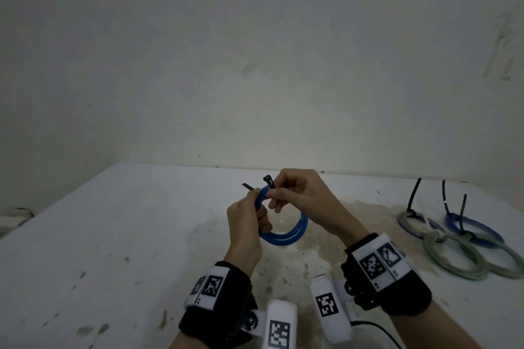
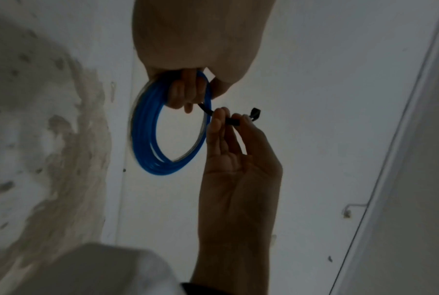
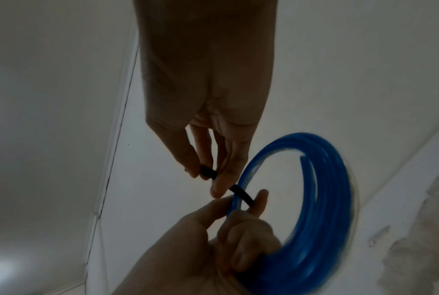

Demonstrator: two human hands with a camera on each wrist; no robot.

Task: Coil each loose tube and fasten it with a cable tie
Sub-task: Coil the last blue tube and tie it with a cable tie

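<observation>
A blue tube coil (image 1: 286, 232) hangs in the air above the white table (image 1: 113, 235). My left hand (image 1: 256, 200) grips the coil's upper left side, fingers curled round the strands; the left wrist view shows that grip (image 2: 185, 95) on the blue coil (image 2: 147, 139). A black cable tie (image 1: 268, 181) crosses the coil beside that grip, its head pointing up and its tail sticking out left. My right hand (image 1: 273, 193) pinches the tie just below the head. In the right wrist view the thumb and fingers (image 3: 220, 185) pinch the black cable tie (image 3: 238, 191) against the blue coil (image 3: 326, 199).
At the right of the table lie tied coils: two grey-green ones (image 1: 453, 255) and a blue one (image 1: 476, 228), their black tie tails standing up. A wall rises behind the table's far edge. The tabletop is stained near the middle.
</observation>
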